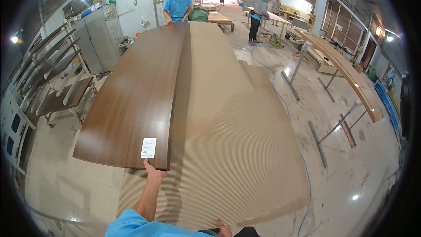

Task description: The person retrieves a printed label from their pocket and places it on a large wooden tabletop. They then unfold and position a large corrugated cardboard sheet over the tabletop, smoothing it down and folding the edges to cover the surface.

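Observation:
My left hand (pixel 154 170) grips the near edge of a long brown wood-grain panel (pixel 127 101). Its thumb lies on top, just below a white printed label (pixel 148 148), and its fingers are hidden underneath. At the panel's far end stands a co-worker in a blue shirt (pixel 177 8), with both hands at that edge. Under and to the right of the panel spreads a large ribbed cardboard sheet (pixel 232 149); the gap between them is hard to judge. Bare skin at the lower edge looks like a foot (pixel 224 228). My right hand does not show.
A rack (pixel 61 68) with several dark panels stands at the left, before a grey cabinet (pixel 94 39). Another long board (pixel 342 63) rests on metal stands (pixel 318 145) at the right. A blue hose (pixel 284 101) crosses the floor beside the cardboard. More people work farther back.

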The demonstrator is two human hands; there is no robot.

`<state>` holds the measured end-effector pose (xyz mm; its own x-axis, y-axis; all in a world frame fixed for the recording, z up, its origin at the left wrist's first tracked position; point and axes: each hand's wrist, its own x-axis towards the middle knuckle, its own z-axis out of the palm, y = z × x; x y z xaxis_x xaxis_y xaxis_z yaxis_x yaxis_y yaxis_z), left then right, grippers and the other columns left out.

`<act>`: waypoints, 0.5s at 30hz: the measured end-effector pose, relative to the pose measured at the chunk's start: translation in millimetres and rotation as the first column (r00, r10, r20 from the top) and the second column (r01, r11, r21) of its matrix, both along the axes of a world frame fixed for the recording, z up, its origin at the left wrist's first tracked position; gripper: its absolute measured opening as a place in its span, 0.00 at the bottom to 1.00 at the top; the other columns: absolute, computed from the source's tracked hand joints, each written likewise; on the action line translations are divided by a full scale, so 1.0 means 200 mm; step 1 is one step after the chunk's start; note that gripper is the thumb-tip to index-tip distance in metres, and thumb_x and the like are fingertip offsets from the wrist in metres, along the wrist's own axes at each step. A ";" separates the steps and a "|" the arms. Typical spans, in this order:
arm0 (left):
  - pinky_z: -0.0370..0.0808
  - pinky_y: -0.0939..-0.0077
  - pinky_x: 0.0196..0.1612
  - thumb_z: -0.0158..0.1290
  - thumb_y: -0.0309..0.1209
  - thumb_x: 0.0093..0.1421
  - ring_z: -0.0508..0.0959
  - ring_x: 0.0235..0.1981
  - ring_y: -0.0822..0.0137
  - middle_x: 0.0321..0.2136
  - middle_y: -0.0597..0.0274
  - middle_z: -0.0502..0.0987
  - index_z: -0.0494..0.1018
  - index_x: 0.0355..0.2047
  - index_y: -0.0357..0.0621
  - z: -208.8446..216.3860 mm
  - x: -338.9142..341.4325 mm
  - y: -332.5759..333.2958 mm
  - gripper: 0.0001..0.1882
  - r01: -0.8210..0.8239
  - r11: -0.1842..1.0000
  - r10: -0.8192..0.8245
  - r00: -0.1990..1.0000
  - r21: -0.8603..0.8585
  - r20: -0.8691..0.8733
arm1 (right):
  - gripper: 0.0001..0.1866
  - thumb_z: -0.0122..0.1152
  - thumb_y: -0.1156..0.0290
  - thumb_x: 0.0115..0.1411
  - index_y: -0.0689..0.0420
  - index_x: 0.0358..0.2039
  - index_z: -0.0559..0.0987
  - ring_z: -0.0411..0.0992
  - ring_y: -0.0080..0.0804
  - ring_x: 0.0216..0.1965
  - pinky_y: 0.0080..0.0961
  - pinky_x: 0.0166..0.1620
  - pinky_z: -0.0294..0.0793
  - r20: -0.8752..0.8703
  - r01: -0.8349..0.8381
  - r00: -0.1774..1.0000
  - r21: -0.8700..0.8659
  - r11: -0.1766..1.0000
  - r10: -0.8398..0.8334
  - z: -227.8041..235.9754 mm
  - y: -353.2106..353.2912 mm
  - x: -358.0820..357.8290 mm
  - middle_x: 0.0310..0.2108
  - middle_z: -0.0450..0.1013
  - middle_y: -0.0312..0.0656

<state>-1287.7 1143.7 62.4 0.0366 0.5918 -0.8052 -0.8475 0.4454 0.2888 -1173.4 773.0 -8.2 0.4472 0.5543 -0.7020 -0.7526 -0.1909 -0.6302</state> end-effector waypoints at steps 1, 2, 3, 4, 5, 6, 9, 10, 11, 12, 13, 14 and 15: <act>0.68 0.55 0.55 0.46 0.60 0.59 0.67 0.56 0.57 0.57 0.59 0.66 0.64 0.58 0.50 -0.05 0.00 0.01 0.35 0.005 0.999 -0.006 1.000 0.038 0.017 | 0.22 0.61 0.72 0.59 0.64 0.53 0.72 0.71 0.35 0.50 0.32 0.57 0.68 0.006 -0.003 1.000 -0.004 1.000 0.003 -0.01 -0.01 -0.01 0.50 0.72 0.45; 0.67 0.54 0.56 0.46 0.60 0.59 0.65 0.58 0.56 0.59 0.57 0.64 0.62 0.59 0.49 -0.09 -0.01 0.01 0.36 -0.007 0.999 0.006 1.000 0.044 0.018 | 0.22 0.61 0.72 0.59 0.64 0.53 0.72 0.71 0.35 0.50 0.32 0.57 0.68 0.010 -0.004 1.000 -0.008 1.000 0.004 -0.03 -0.01 -0.02 0.50 0.72 0.45; 0.66 0.54 0.57 0.45 0.60 0.59 0.65 0.58 0.56 0.59 0.57 0.64 0.62 0.60 0.49 -0.13 -0.01 0.01 0.37 0.015 0.997 -0.018 0.999 0.077 0.039 | 0.22 0.61 0.72 0.59 0.65 0.53 0.72 0.71 0.35 0.50 0.32 0.57 0.68 0.016 -0.003 1.000 -0.011 1.000 0.003 -0.04 -0.02 -0.04 0.50 0.72 0.45; 0.65 0.54 0.58 0.45 0.61 0.59 0.65 0.59 0.56 0.59 0.58 0.64 0.62 0.60 0.49 -0.17 -0.02 0.01 0.37 0.022 0.996 -0.026 0.999 0.085 0.048 | 0.23 0.61 0.71 0.59 0.65 0.54 0.72 0.71 0.35 0.50 0.31 0.57 0.67 0.020 -0.002 1.000 -0.011 1.000 0.003 -0.05 -0.02 -0.06 0.50 0.72 0.45; 0.64 0.53 0.59 0.45 0.61 0.59 0.64 0.59 0.56 0.60 0.58 0.63 0.62 0.60 0.49 -0.20 -0.02 0.00 0.37 0.015 0.998 -0.019 0.998 0.065 0.053 | 0.23 0.61 0.71 0.59 0.65 0.54 0.72 0.71 0.35 0.50 0.31 0.57 0.67 0.026 0.001 1.000 -0.013 1.000 -0.001 -0.06 -0.03 -0.08 0.50 0.72 0.45; 0.61 0.53 0.61 0.44 0.61 0.59 0.63 0.60 0.57 0.61 0.59 0.62 0.61 0.62 0.49 -0.24 -0.02 0.00 0.38 0.021 0.999 -0.021 1.000 0.028 0.004 | 0.23 0.61 0.71 0.59 0.65 0.54 0.72 0.71 0.35 0.50 0.31 0.57 0.67 0.030 0.005 1.000 -0.013 1.000 -0.004 -0.08 -0.03 -0.11 0.50 0.72 0.45; 0.60 0.54 0.62 0.45 0.61 0.59 0.62 0.61 0.56 0.61 0.58 0.61 0.59 0.63 0.49 -0.32 -0.02 -0.02 0.39 0.093 0.988 -0.096 0.995 0.122 0.019 | 0.23 0.62 0.71 0.59 0.65 0.54 0.71 0.71 0.35 0.50 0.31 0.57 0.67 0.042 0.006 0.999 -0.014 1.000 -0.005 -0.13 -0.05 -0.20 0.50 0.72 0.45; 0.62 0.54 0.60 0.46 0.60 0.59 0.63 0.59 0.57 0.60 0.59 0.62 0.60 0.61 0.50 -0.34 -0.02 -0.02 0.38 0.093 0.989 -0.094 0.996 0.119 0.008 | 0.23 0.62 0.71 0.59 0.65 0.54 0.71 0.71 0.35 0.50 0.31 0.57 0.67 0.049 0.008 0.999 -0.014 1.000 -0.008 -0.15 -0.06 -0.22 0.50 0.72 0.45; 0.64 0.53 0.59 0.47 0.59 0.58 0.65 0.58 0.57 0.59 0.60 0.64 0.61 0.60 0.51 -0.37 -0.02 -0.02 0.36 0.087 0.991 -0.087 0.996 0.104 -0.005 | 0.23 0.62 0.70 0.59 0.65 0.54 0.71 0.71 0.35 0.50 0.31 0.57 0.67 0.054 0.010 0.999 -0.014 1.000 -0.009 -0.17 -0.07 -0.25 0.50 0.72 0.45; 0.66 0.53 0.57 0.48 0.59 0.58 0.66 0.56 0.57 0.57 0.61 0.65 0.62 0.59 0.52 -0.39 -0.02 -0.02 0.34 0.071 0.995 -0.070 0.997 0.068 -0.022 | 0.23 0.62 0.70 0.59 0.65 0.54 0.71 0.71 0.35 0.50 0.31 0.57 0.67 0.052 -0.005 0.999 -0.007 1.000 0.005 -0.19 -0.06 -0.27 0.50 0.72 0.45; 0.65 0.53 0.57 0.48 0.58 0.58 0.65 0.57 0.57 0.58 0.61 0.64 0.62 0.59 0.53 -0.41 -0.02 -0.02 0.34 0.090 0.991 -0.091 0.996 0.096 0.004 | 0.25 0.61 0.70 0.60 0.65 0.55 0.70 0.69 0.35 0.51 0.32 0.57 0.66 0.040 -0.003 0.999 -0.030 1.000 0.004 -0.20 -0.07 -0.29 0.51 0.71 0.45; 0.65 0.52 0.58 0.49 0.58 0.58 0.65 0.57 0.58 0.59 0.61 0.63 0.62 0.59 0.54 -0.42 -0.03 -0.01 0.34 0.091 0.992 -0.093 0.995 0.085 0.022 | 0.26 0.61 0.69 0.60 0.65 0.57 0.68 0.68 0.36 0.53 0.34 0.58 0.65 0.018 -0.020 1.000 -0.050 0.999 0.021 -0.20 -0.06 -0.30 0.52 0.70 0.45; 0.64 0.51 0.58 0.49 0.57 0.58 0.64 0.58 0.58 0.59 0.61 0.63 0.62 0.59 0.54 -0.44 -0.04 -0.01 0.33 0.092 0.993 -0.095 0.995 0.069 0.043 | 0.27 0.61 0.69 0.61 0.65 0.58 0.66 0.67 0.37 0.54 0.36 0.58 0.64 -0.009 -0.009 1.000 -0.098 0.995 0.008 -0.20 -0.06 -0.30 0.53 0.69 0.45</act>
<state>-1295.5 1141.1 -24.8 0.1300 0.6366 -0.7602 -0.8162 0.5040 0.2825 -1234.3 760.7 -47.5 0.4366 0.4867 -0.7566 -0.7557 -0.2580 -0.6020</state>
